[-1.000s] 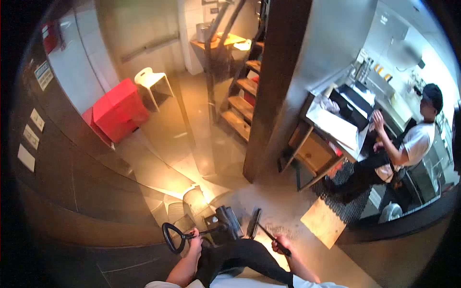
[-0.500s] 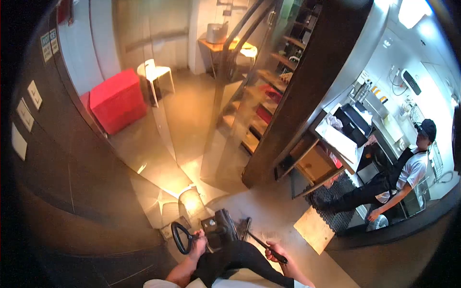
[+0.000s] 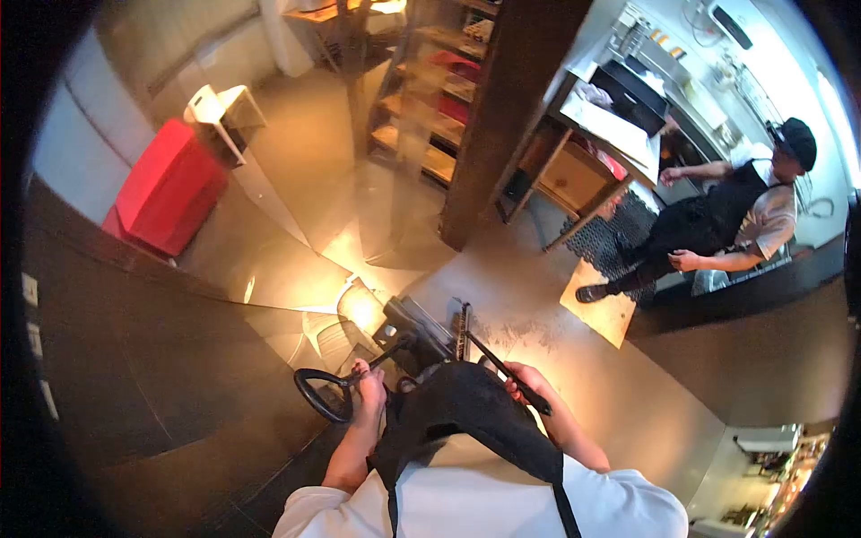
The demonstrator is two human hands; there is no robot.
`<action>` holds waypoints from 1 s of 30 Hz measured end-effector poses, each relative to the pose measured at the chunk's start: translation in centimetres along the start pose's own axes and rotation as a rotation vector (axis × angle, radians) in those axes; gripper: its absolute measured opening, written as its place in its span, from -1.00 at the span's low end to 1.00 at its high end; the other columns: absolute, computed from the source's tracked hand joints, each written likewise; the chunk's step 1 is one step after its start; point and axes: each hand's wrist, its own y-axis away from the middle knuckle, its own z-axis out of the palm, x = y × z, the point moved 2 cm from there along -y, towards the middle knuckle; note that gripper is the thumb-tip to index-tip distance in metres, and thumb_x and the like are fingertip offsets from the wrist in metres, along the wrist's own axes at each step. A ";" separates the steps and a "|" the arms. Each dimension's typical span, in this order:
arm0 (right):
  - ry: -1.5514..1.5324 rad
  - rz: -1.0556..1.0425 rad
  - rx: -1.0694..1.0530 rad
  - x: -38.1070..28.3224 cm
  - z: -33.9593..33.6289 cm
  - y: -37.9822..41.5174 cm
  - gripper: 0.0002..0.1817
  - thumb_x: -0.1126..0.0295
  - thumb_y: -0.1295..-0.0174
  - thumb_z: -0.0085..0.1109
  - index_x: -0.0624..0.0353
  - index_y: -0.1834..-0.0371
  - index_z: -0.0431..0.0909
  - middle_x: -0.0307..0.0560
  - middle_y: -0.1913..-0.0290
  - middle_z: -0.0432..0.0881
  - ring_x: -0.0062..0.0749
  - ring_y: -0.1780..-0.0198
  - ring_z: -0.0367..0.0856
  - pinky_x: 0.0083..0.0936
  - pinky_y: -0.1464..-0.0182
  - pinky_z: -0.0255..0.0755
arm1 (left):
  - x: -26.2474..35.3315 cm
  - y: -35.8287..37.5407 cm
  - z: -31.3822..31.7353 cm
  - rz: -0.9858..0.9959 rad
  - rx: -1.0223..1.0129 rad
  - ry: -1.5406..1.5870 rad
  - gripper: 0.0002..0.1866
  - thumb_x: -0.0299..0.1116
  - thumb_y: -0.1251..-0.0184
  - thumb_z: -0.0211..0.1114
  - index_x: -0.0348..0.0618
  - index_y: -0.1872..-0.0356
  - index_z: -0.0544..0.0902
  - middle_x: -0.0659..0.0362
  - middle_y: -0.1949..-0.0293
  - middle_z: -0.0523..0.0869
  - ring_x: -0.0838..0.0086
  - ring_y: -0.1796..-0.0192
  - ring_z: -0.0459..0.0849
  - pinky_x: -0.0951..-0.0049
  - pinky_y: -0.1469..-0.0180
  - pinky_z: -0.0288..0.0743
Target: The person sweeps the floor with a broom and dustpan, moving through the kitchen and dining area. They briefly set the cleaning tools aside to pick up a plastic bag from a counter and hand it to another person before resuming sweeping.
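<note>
View: camera tips down, the wearer's white shirt and black apron [image 3: 466, 421] now fill the lower frame.
Co-worker [image 3: 735, 215]: now stands nearer the wooden board [image 3: 603, 305], arm out toward the counter [image 3: 610, 125].
Brush [image 3: 464, 330]: its head sits closer to the dustpan [image 3: 414, 327].

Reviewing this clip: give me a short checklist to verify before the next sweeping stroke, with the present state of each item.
1. Left hand grips the dustpan handle: ok.
2. Right hand grips the brush handle: ok.
3. Brush head sits beside the dustpan on the floor: ok.
4. Debris patch lies within brush reach: ok.
5. Co-worker stands apart from the sweeping spot: ok.
6. Dustpan lip flat on the floor: cannot tell.
</note>
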 end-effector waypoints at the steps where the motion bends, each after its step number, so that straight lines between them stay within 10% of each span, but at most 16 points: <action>1: 0.025 -0.015 0.010 0.4 -0.1 -0.8 -0.75 0.08 -0.31 -0.18 0.00 0.36 0.26 -0.32 0.70 0.30 -0.64 0.76 0.26 -0.69 0.81 0.16 | 0.2 -0.3 -0.1 0.036 0.035 -0.005 -0.74 0.01 -0.21 0.20 0.23 0.40 0.31 0.45 0.45 0.32 0.60 0.38 0.29 0.48 0.32 0.18; 11: 0.092 0.014 -0.039 -0.6 2.4 -0.8 -0.65 0.09 -0.22 -0.03 0.08 0.58 0.28 -0.28 0.74 0.31 -0.57 0.77 0.27 -0.61 0.79 0.18 | 3.9 -1.8 -0.8 0.076 0.283 0.052 -0.87 -0.25 -0.23 0.06 0.26 0.44 0.28 0.52 0.38 0.29 0.66 0.30 0.20 0.40 0.17 0.17; 16: 0.364 0.001 0.023 -1.1 6.6 -1.0 -0.72 0.11 -0.26 -0.07 0.05 0.46 0.37 -0.30 0.71 0.36 -0.59 0.78 0.30 -0.59 0.79 0.23 | 3.9 -4.9 -4.4 0.377 0.270 -0.117 -0.82 -0.05 -0.32 0.00 0.15 0.26 0.40 0.34 0.21 0.35 0.50 0.34 0.25 0.43 0.19 0.24; 23: 0.642 -0.037 -0.104 -3.0 16.3 -4.9 -0.90 0.39 -0.13 0.00 0.11 0.31 0.40 -0.08 0.47 0.51 -0.48 0.68 0.40 -0.49 0.68 0.32 | 12.9 -5.0 -0.4 0.219 0.279 0.104 -0.44 0.01 -0.28 0.05 0.00 -0.22 0.19 0.13 -0.21 0.29 0.16 -0.18 0.31 0.06 -0.20 0.16; 24: 0.762 -0.074 -0.186 -3.4 17.6 -6.8 -0.89 0.40 -0.11 0.02 0.11 0.30 0.40 -0.08 0.45 0.51 -0.49 0.65 0.42 -0.47 0.65 0.34 | 15.2 -4.8 0.8 0.194 0.347 0.193 -0.69 -0.09 -0.21 0.13 0.09 0.07 0.39 0.25 -0.08 0.30 0.33 -0.09 0.30 0.00 -0.06 0.28; 30: 0.885 -0.121 -0.262 -7.9 36.1 -0.6 -0.80 0.25 -0.15 -0.07 0.09 0.40 0.50 -0.29 0.61 0.45 -0.56 0.72 0.35 -0.60 0.72 0.15 | 21.3 -10.5 -0.2 0.326 0.109 0.168 -0.77 -0.17 -0.25 0.05 0.07 0.11 0.44 0.30 0.11 0.49 0.43 0.01 0.41 0.08 0.07 0.27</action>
